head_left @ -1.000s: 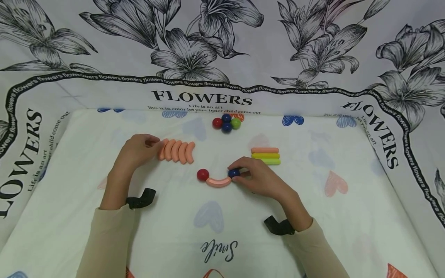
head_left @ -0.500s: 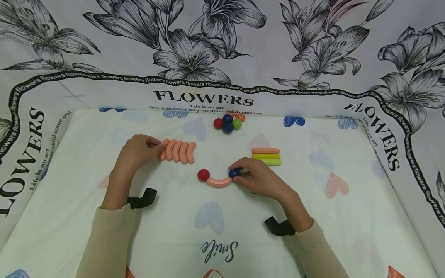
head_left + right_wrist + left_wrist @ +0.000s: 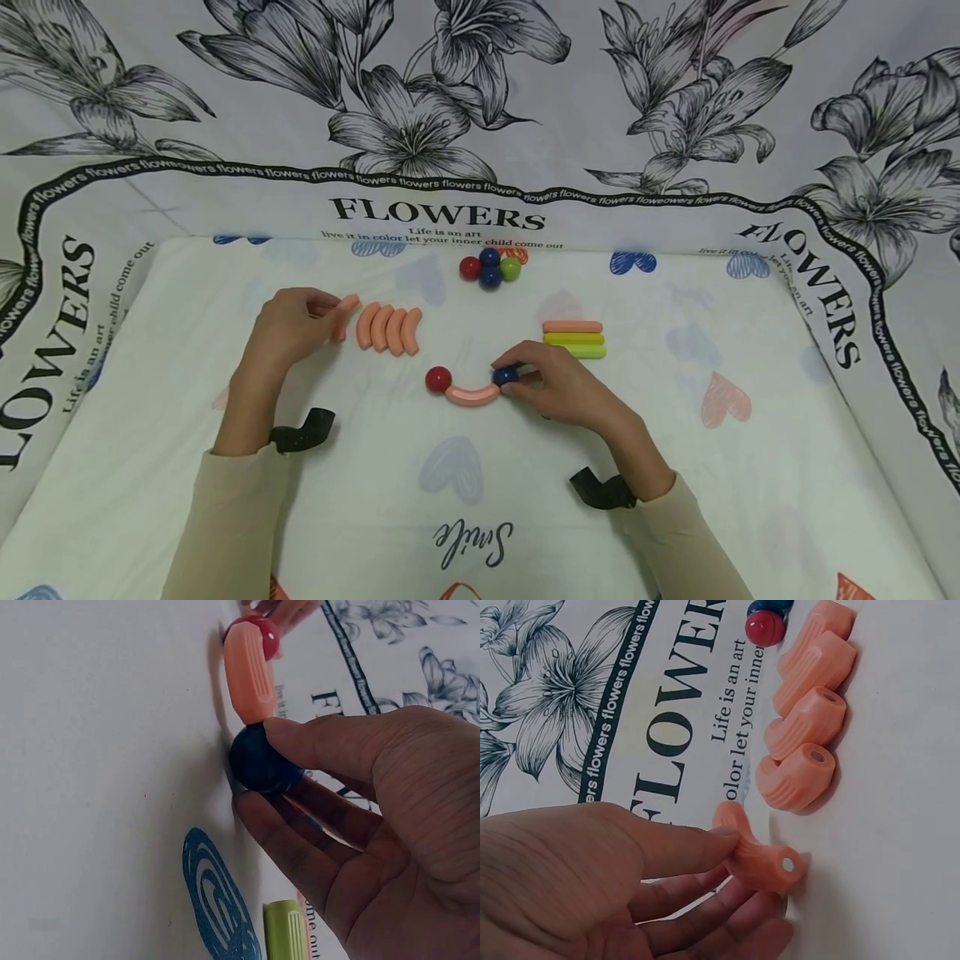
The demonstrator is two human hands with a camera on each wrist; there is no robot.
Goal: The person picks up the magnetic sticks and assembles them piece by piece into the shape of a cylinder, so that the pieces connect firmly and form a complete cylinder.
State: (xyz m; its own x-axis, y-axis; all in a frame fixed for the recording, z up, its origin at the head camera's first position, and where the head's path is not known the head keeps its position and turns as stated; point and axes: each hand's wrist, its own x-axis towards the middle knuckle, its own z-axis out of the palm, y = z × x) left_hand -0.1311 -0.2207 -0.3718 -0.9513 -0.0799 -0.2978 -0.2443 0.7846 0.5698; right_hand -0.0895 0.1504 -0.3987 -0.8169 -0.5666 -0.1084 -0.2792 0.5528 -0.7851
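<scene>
My left hand (image 3: 288, 327) pinches a curved orange magnetic rod (image 3: 761, 859) between thumb and fingers, just left of a row of several matching curved rods (image 3: 388, 329). A pale metal dot shows at the held rod's end. With thumb and fingertips my right hand (image 3: 562, 383) grips a dark blue ball (image 3: 262, 759). That ball meets one end of another curved orange rod (image 3: 472, 396), whose other end meets a red ball (image 3: 438, 380). Together these three pieces form a shallow upturned arc on the cloth.
Farther back lies a cluster of balls: one red (image 3: 469, 267), two dark blue (image 3: 490, 277) and one green (image 3: 510, 267). To the right, straight rods in orange (image 3: 572, 327), yellow (image 3: 573, 338) and lime green (image 3: 585, 352) lie side by side. A printed white cloth (image 3: 375, 517) covers the table.
The left hand has drawn the leftmost curved rod away from the row, slightly left, opening a gap. My right hand stays on the blue ball.
</scene>
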